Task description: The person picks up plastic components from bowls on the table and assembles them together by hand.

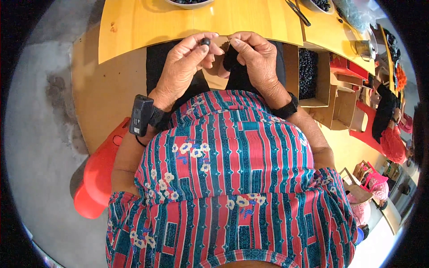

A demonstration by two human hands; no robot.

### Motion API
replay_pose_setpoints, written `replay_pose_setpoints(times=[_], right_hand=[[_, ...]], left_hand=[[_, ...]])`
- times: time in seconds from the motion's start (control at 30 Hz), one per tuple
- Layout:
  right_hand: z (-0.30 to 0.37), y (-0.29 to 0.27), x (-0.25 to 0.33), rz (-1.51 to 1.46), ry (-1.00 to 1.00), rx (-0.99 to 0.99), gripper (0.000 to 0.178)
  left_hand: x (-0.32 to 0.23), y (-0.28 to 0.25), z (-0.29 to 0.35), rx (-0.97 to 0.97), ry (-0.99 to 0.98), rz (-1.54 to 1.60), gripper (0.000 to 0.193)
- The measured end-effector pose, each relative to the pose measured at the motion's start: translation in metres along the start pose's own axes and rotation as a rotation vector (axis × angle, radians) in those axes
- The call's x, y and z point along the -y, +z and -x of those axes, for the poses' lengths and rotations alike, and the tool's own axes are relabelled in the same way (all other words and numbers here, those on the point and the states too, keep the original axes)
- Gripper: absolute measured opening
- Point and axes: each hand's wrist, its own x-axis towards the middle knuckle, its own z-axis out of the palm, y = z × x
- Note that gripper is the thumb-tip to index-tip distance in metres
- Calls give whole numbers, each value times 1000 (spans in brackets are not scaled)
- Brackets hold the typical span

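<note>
Between the thumb and fingers of my left hand (178, 62) is a small, round, shiny black piece (205, 41). A short gap to the right, my right hand (260, 58) is closed in a pinch, thumb against forefinger. Whatever it may grip is too small to make out. Both hands are raised at the near edge of the yellow wooden table (134, 27), above my lap. On the table beyond them stands a pale bowl (174, 3) with dark pieces in it, cut off by the top of the view.
A slim black tool (298, 12) lies on the table at the right, near another bowl (308, 5) of black pieces. Under the table edge is an open cardboard box (321, 76) holding many black pieces. A red chair (96, 183) is at my left; other people sit far right.
</note>
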Motion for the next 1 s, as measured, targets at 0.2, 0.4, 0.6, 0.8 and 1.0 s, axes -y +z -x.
replay_pose_setpoints(times=[0.2, 0.4, 0.6, 0.8, 1.0], right_hand=[[0, 0, -2, 19, -42, -23, 9], [1, -2, -3, 15, 20, -29, 9], [0, 0, -4, 13, -38, -31, 9], [1, 0, -3, 18, -22, -26, 9], [3, -3, 0, 25, -10, -4, 10]], left_hand=[[0, -3, -2, 53, -16, 208, 34], [7, -4, -3, 13, -74, 407, 32], [7, -4, -4, 24, -96, 518, 31], [4, 0, -3, -78, -65, 383, 33], [7, -1, -3, -63, -75, 361, 32]])
